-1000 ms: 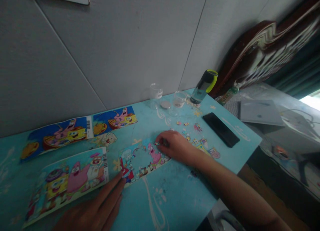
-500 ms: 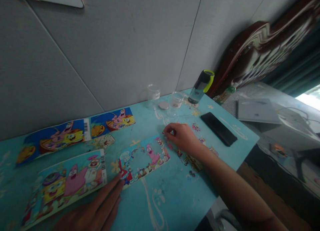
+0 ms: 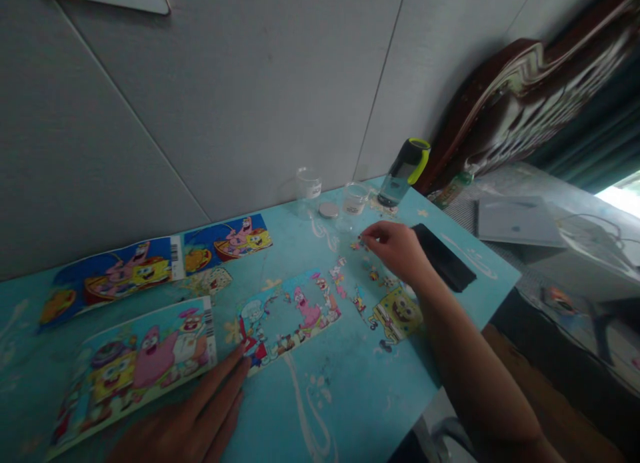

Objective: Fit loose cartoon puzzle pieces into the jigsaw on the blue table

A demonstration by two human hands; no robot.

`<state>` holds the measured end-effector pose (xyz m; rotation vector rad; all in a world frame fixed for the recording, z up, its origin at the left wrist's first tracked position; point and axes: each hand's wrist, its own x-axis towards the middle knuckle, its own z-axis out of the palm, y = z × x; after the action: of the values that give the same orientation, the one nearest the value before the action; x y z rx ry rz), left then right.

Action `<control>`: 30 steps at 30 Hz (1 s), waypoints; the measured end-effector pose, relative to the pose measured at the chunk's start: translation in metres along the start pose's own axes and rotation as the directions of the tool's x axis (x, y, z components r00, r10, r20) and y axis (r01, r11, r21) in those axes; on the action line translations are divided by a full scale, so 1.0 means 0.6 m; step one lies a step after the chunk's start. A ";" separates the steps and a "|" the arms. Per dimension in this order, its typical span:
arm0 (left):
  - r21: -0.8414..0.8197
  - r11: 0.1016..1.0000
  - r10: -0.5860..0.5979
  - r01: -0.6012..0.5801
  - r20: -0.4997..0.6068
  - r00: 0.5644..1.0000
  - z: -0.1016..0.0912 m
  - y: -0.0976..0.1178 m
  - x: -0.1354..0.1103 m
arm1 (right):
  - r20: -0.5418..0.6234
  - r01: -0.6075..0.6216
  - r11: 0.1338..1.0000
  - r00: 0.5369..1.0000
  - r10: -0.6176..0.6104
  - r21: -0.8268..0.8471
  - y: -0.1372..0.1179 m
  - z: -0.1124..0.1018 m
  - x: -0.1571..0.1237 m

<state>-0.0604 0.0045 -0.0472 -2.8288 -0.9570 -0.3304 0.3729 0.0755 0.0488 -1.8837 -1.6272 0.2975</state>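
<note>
On my feed the puzzle (image 3: pixel 307 312) runs lengthwise toward upper right — colourful, hollow-centred; left hand (image 3: pixel 193 409) flat, right hand (image 3: pixel 397 248) curled — whether pinching anything, I can't tell.

No text is legible; the cup labels (image 3: pixel 354 209) are blurred.

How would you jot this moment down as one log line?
left hand: fingers extended, at left end of puzzle | right hand: fingertips together near loose pieces, grip unclear | puzzle: gap inside
</note>
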 end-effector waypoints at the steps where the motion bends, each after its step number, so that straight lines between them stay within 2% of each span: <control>1: 0.005 1.000 0.007 -0.007 0.005 1.000 -0.001 0.000 0.000 | -0.058 -0.047 0.999 0.997 0.047 0.006 0.014 -0.010 0.005; 5: 0.017 0.999 0.039 -0.039 0.001 0.999 -0.002 -0.003 0.001 | -0.194 -0.159 0.985 0.966 0.168 0.062 0.060 -0.037 0.018; 9: -0.018 1.000 0.015 -0.015 -0.008 1.000 -0.006 -0.006 0.002 | -0.187 -0.196 0.979 0.961 0.203 0.054 0.076 -0.044 0.022; 11: -0.016 1.000 0.005 -0.005 0.004 1.000 -0.009 -0.006 0.001 | -0.101 -0.203 0.978 0.973 0.208 0.053 0.074 -0.042 0.021; 13: -0.006 1.000 0.019 -0.019 0.029 0.999 -0.010 -0.005 -0.001 | 0.050 -0.203 0.979 0.978 0.202 0.030 0.070 -0.039 0.020; 15: 0.017 0.999 0.038 -0.039 0.037 0.999 -0.008 -0.005 -0.005 | 0.196 -0.181 0.983 0.964 0.179 -0.010 0.065 -0.035 0.018; 17: 0.055 0.997 0.044 -0.046 0.036 0.998 -0.006 -0.004 -0.005 | 0.267 -0.144 0.987 0.951 0.157 -0.069 0.064 -0.034 0.016; 19: 0.088 0.995 0.048 -0.051 0.036 0.998 -0.007 0.000 -0.002 | 0.237 -0.128 0.977 0.957 0.167 -0.169 0.069 -0.037 0.012; 23: 0.119 0.992 0.031 -0.032 0.016 0.999 -0.021 0.010 0.016 | 0.124 -0.180 0.922 0.964 0.234 -0.342 0.096 -0.054 -0.007; 30: 0.096 0.995 0.012 -0.010 -0.017 1.000 -0.036 0.022 0.035 | 0.123 -0.254 0.895 0.940 0.318 -0.366 0.133 -0.071 -0.046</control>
<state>-0.0395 0.0019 -0.0217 -2.7394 -0.9274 -0.2996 0.4547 0.0324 0.0293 -2.4386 -1.5923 0.3290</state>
